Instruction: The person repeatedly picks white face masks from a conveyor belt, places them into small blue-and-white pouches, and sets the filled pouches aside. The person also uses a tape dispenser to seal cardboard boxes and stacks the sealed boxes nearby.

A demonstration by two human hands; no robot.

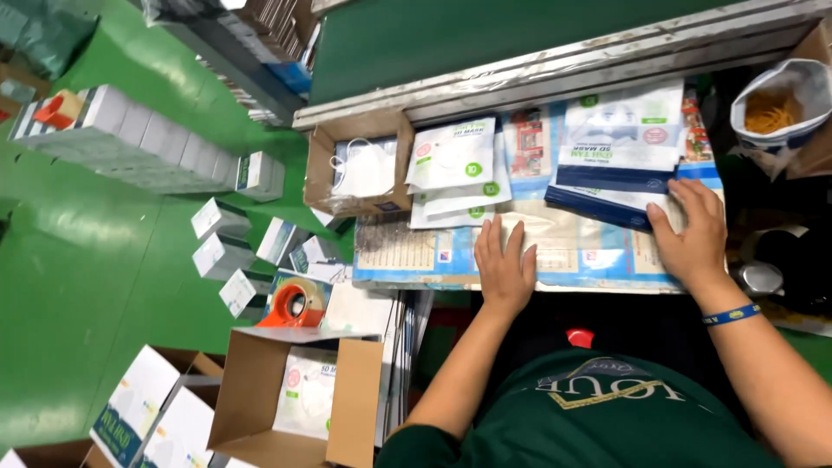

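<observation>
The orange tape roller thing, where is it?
In the head view the orange tape dispenser sits low on the left, just above the open cardboard box, left of the person's left hand.

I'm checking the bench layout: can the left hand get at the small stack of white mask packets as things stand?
Probably yes. The left hand lies flat and empty on the table, and the white mask packets sit just beyond its fingertips, with nothing between them.

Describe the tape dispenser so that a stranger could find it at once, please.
Start at the worktable and look just past its left edge. There, above the open cardboard box, lies the tape dispenser. It alone is bright orange among white cartons.
</observation>
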